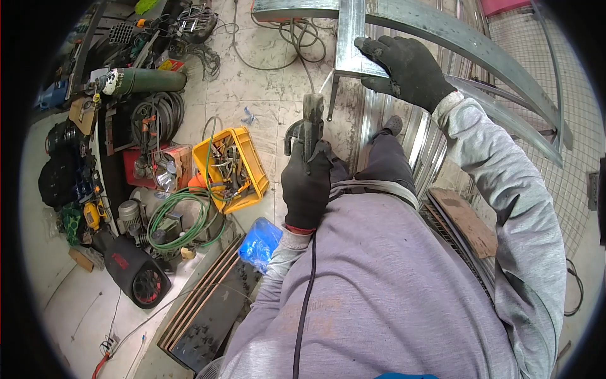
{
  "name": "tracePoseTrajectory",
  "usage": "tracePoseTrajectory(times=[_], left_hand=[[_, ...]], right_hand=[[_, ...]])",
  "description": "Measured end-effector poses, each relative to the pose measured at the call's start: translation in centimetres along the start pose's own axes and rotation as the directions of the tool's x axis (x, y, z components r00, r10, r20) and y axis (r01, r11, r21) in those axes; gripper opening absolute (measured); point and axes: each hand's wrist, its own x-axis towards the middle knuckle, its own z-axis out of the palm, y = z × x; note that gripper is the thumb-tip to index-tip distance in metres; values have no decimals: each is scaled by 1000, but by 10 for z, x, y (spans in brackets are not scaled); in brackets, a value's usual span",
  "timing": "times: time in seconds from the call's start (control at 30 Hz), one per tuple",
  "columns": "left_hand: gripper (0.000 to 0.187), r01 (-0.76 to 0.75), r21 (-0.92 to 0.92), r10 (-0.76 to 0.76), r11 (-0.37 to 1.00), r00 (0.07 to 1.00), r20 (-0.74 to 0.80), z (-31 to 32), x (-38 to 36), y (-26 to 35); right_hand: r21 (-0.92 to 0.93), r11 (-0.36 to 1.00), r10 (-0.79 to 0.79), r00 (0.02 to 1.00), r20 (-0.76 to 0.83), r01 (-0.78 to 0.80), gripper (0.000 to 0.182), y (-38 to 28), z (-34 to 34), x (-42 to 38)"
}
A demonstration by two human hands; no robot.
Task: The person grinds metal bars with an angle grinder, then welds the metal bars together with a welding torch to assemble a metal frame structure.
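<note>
My left hand (306,183), in a black glove with a red cuff, is closed round a welding electrode holder (312,120). A thin pale electrode (327,81) sticks out of its jaw, its tip close to the corner of a galvanized metal frame (352,54). From my left wrist a black cable (305,309) runs down over my shirt. My right hand (410,69), also black-gloved, grips that corner, fingers over the top and thumb along the near side. A curved steel tube (467,47) belongs to the frame and sweeps to the right.
A yellow crate (260,167) of tools stands left of me, beside a coiled green hose (170,218). Further left are a green gas cylinder (145,82) and a black speaker (136,271). Steel lengths (420,136) lie by my foot. A blue plastic bag (260,243) is near my left elbow.
</note>
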Motion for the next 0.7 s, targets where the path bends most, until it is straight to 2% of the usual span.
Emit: tracePoseTrajectory(times=[0.13,0.43,0.53,0.7], left_hand=[[30,-15,12,15,1000,1000,0,0,1,-1],[34,35,-54,-34,998,999,16,-1,1,6],[35,10,-71,-11,997,1000,-6,-1,0,7],[36,4,-20,-4,1000,1000,-3,1,-1,-5]], right_hand=[[6,1000,25,999,33,-26,70,-1,-1,0],[-17,1000,-5,1000,-13,4,70,-1,1,0],[14,1000,-13,1000,-24,13,70,1,2,0],[6,1000,3,1000,0,-3,70,-2,-2,0]])
